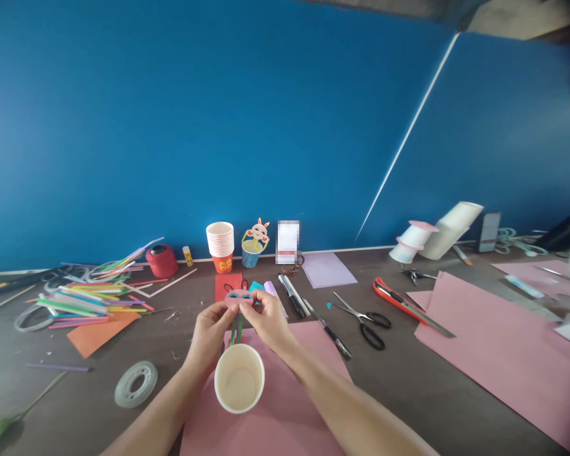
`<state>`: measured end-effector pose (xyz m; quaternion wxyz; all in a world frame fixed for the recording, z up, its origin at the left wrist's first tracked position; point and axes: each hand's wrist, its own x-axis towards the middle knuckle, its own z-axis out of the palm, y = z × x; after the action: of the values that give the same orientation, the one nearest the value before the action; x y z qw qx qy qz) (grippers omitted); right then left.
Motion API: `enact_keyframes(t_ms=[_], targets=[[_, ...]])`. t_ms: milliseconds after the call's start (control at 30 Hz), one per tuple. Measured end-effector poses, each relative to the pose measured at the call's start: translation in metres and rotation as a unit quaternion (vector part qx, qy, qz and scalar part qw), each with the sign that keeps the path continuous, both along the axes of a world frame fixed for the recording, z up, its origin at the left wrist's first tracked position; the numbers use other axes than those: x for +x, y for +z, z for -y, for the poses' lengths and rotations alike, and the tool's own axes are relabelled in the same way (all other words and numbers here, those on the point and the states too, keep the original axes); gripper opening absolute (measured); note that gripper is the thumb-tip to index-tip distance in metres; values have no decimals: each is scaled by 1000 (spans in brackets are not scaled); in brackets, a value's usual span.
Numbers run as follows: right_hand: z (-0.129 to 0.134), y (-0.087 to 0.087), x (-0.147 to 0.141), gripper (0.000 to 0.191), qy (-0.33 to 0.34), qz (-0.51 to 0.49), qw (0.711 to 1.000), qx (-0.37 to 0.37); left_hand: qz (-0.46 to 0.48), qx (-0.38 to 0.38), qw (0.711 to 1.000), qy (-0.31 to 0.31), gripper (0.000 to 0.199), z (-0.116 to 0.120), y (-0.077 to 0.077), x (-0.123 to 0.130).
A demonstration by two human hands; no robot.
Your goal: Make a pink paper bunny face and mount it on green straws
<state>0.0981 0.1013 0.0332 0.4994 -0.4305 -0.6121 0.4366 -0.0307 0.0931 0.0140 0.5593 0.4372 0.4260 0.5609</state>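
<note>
Between my hands is a small pink paper face cutout (238, 296) with two blue eye shapes and dark ear-like loops on top. My left hand (209, 330) pinches its left lower edge. At the right edge, my right hand (270, 320) grips it with thumb and fingers. Green strips (236, 330) run from below the cutout toward a white paper cup (240, 380); how they join is hidden. The cup stands mouth up on a pink paper sheet (289, 424), just in front of my hands.
Scissors (363, 316), pens (293, 296) and a red utility knife (403, 304) lie to the right. Left are coloured straws (83, 301) and a tape roll (136, 384). Stacked cups (221, 247) and a rabbit-faced cup (251, 252) stand by the blue wall.
</note>
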Motion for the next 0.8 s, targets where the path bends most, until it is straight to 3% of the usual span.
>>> enact_keyframes(t_ms=[333, 800], targets=[[4, 7, -1, 13, 40, -30, 998, -24, 26, 3, 1000, 16, 29, -2, -3, -1], [0, 4, 1, 15, 21, 3, 1000, -6, 4, 10, 1000, 22, 28, 1, 0, -1]])
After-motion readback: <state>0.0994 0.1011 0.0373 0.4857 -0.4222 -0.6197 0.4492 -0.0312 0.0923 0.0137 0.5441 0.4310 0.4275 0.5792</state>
